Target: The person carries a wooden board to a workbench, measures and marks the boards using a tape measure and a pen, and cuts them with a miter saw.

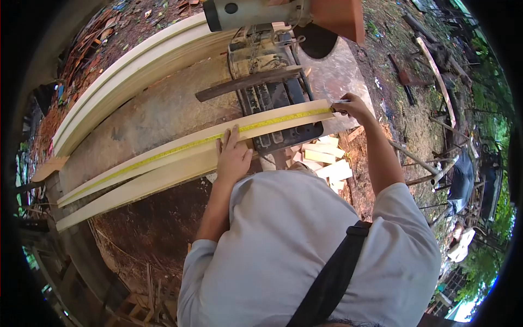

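A yellow measuring tape (185,146) runs stretched along a long pale wooden board (267,117). My left hand (233,155) lies on the board near its middle, fingers extended, the fingertips at the tape's edge. At the board's right end, my right hand (355,110) has its fingers closed around the end of the tape measure, and a small pale, thin item shows between them; its kind is unclear. A second pale board (147,182) lies alongside, nearer my body. Both boards rest across the worktable (180,98) and the black metal saw base (280,98).
A power saw (261,13) with an orange guard and dark blade hangs above the base. A dark wood strip (245,83) lies across it. Long boards (136,68) are stacked at the back left. Offcuts (327,158) lie on the ground at the right, with poles (436,76) farther off.
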Tool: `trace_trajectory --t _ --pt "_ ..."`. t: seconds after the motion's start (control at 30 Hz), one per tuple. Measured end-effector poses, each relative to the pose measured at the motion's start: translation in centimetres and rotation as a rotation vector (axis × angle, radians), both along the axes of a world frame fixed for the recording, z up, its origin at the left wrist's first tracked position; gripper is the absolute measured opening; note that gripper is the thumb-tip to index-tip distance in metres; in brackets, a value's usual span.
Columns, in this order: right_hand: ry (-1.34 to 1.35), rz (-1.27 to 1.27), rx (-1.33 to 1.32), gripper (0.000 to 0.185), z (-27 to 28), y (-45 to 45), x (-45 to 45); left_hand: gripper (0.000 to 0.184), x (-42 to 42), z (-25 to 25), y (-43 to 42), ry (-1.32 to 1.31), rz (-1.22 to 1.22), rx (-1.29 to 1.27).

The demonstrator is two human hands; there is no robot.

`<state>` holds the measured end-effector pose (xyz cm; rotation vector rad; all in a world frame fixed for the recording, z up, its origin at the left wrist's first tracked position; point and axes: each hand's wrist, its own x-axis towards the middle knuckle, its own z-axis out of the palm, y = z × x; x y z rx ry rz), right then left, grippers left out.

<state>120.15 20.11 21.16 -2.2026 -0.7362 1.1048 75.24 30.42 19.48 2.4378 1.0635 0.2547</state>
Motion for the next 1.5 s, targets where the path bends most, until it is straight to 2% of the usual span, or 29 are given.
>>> trace_trajectory --t 0.17,0.4,0.47,0.53,0.6,0.67,0.7,0.77,0.8,0.83,0.87,0.9,0.93,0.97,1.1,1.17,1.23,1.5 --pt "0.0 -0.025 0.051 0.045 -0.2 0.0 0.2 0.035 0.5 -0.7 -0.4 0.022 -0.051 0.009" --pt "-0.023 -0.012 -0.006 0.048 0.3 -0.2 -0.5 0.036 0.5 0.4 -0.3 0.042 -0.065 -0.036" --pt "-0.016 -0.091 0.017 0.049 0.1 -0.9 0.4 0.035 0.3 0.6 -0.2 0.02 -0.064 -0.05" --pt "-0.283 -0.12 0.134 0.041 -0.4 -2.8 2.4 0.033 0.3 1.3 -0.1 0.042 -0.055 -0.049" --pt "-0.202 -0.376 0.457 0.038 0.0 -5.7 2.5 0.032 0.0 1.5 0.2 0.054 -0.036 -0.048" --pt "-0.317 -0.385 0.485 0.051 1.3 -8.3 0.6 0.033 -0.5 0.9 0.4 0.049 -0.002 -0.034" --pt "-0.235 -0.424 0.525 0.056 0.1 -9.7 -0.4 0.033 -0.7 0.6 0.5 0.049 0.014 -0.032" --pt "-0.304 -0.208 0.439 0.058 -1.4 -12.5 -3.6 0.036 -1.2 0.1 0.4 0.023 0.037 -0.05" --pt "-0.386 -0.105 0.344 0.046 -2.5 -13.4 -5.7 0.036 -1.4 0.0 0.2 0.026 0.051 -0.054" --pt "-0.138 -0.133 0.361 0.03 -3.4 -13.6 -8.3 0.036 -1.5 -0.1 0.2 0.016 0.056 -0.049" --pt "-0.265 0.169 0.25 0.022 -2.1 -13.2 -10.4 0.037 -1.7 -0.1 -0.1 0.008 0.059 -0.046" --pt "-0.111 0.341 0.289 0.016 -1.5 -12.3 -11.8 0.037 -1.7 -0.2 -0.3 0.012 0.072 -0.05" --pt "-0.016 0.397 0.309 0.017 0.1 -10.6 -14.1 0.037 -1.7 -0.3 -0.3 0.029 0.109 -0.05" --pt "0.046 0.474 0.376 0.018 -0.8 -9.3 -14.9 0.037 -1.7 -0.2 -0.1 0.046 0.145 -0.046" --pt "-0.007 0.711 0.618 0.021 1.6 -1.1 -18.6 0.038 -2.1 0.0 -0.1 0.183 0.214 -0.062" --pt "0.089 0.62 0.616 0.021 0.6 2.4 -20.1 0.037 -2.6 -1.5 0.0 0.212 0.281 0.05" --pt "0.163 0.495 0.667 0.019 -0.2 5.9 -21.8 0.038 -2.5 0.0 0.1 0.252 0.274 0.003" --pt "0.112 0.55 0.593 0.015 -3.2 11.6 -24.0 0.041 -0.3 1.2 -1.2 0.296 0.126 -0.002"
